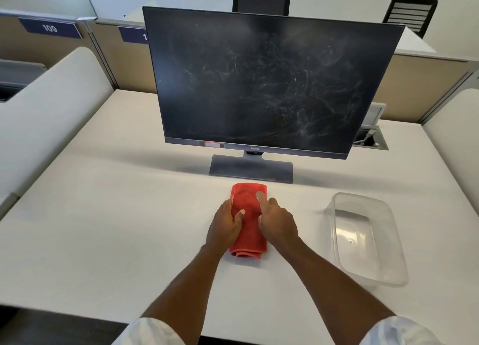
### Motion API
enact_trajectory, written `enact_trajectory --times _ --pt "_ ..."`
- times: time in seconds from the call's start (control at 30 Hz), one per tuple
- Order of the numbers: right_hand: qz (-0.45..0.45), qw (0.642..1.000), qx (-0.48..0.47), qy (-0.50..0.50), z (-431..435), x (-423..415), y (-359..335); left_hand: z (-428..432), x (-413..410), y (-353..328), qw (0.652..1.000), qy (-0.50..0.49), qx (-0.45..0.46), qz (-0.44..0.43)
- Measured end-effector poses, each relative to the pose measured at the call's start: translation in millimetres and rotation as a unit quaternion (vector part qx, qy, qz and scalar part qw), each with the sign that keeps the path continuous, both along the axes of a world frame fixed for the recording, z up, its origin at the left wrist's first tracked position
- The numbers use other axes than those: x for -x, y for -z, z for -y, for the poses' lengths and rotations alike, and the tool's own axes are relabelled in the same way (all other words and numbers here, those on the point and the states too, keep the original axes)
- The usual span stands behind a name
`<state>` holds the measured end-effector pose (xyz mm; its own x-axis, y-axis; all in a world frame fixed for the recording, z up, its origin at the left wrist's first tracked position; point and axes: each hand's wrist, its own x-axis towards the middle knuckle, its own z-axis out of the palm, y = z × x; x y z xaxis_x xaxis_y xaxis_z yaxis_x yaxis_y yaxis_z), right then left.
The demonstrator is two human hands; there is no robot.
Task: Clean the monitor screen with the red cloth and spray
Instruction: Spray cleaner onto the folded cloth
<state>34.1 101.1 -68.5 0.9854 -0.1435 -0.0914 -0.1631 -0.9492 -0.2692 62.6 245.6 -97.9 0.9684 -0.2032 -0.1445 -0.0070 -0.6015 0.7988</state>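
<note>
Below the smeared monitor screen (pixel 259 85), left hand (pixel 225 226) and right hand (pixel 278 224) hold the red cloth (pixel 249 241), fingers (pixel 272 203) curled round it (thumbs on top); best lift it folded flat.

There is only one view. The camera sits on the person's head and looks forward and down at the white table (pixel 103 215). It is close. The left hand (pixel 225 225) and right hand (pixel 278 223) reach in from the bottom edge. The monitor (pixel 259 80) stands straight ahead, facing the camera.
</note>
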Motion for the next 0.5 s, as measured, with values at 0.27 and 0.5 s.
enact_trajectory --times 0.27,0.5 --pt "-0.005 1.0 0.008 -0.003 4.5 11.6 0.0 -8.0 6.7 1.1 0.999 -0.016 -0.044 -0.007" --pt "-0.012 1.0 0.004 -0.024 6.5 11.9 -1.7 -8.4 10.4 -0.5 0.999 0.006 -0.043 0.009"
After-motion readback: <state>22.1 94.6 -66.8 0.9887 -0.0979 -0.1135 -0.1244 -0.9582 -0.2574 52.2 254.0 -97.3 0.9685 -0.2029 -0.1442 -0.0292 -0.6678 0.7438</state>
